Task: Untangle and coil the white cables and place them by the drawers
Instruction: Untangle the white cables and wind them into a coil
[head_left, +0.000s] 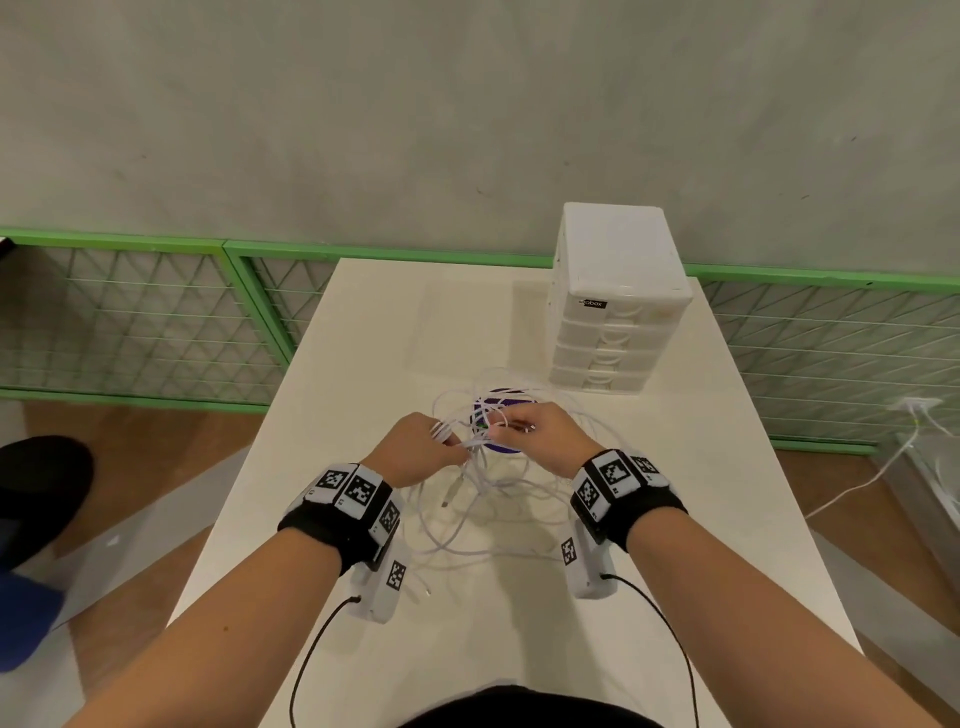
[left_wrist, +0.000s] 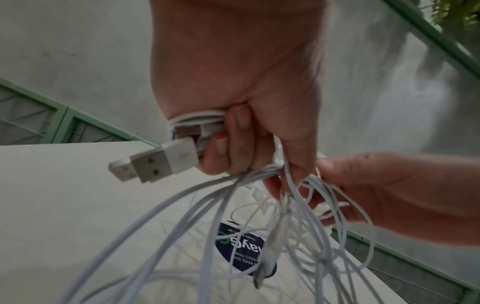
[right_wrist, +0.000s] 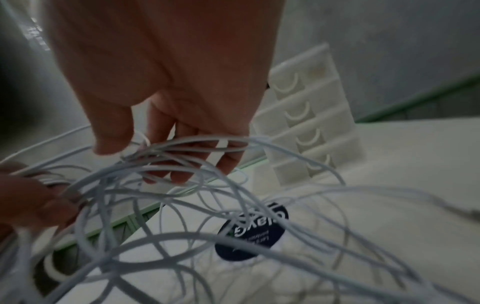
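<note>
A person stands at a white worktop (head_left: 363, 338), both forearms reaching forward, each wrist wearing a black band with a marker-covered camera unit. The two hands meet near the middle of the worktop, lifting a tangle of thin white cables (head_left: 483, 499) just above the surface.

The left hand (head_left: 415, 447) is clenched around a bunch of cable strands. In the left wrist view, its curled fingers (left_wrist: 233, 142) clamp several strands, and two USB plugs (left_wrist: 155, 162) stick out from the fist toward 9 o'clock. More loops hang down from the hand, one ending in a small connector (left_wrist: 265, 267).

The right hand (head_left: 540, 431) is at 3 o'clock of the left, nearly touching it. Its thumb and fingers (right_wrist: 226, 160) reach into the strands; it appears to pinch some, though motion blur hides the exact hold.

Loose loops trail from both hands back onto the worktop toward 6 o'clock. Beneath the tangle lies a dark round sticker (right_wrist: 252, 232) with white lettering.

A white unit of four stacked drawers (head_left: 618, 306) stands upright at 1 o'clock from the hands, near the worktop's far edge. The cables lie close in front of it, apart from it.

Behind the worktop runs a green-framed wire fence (head_left: 145, 312) and a grey wall.
</note>
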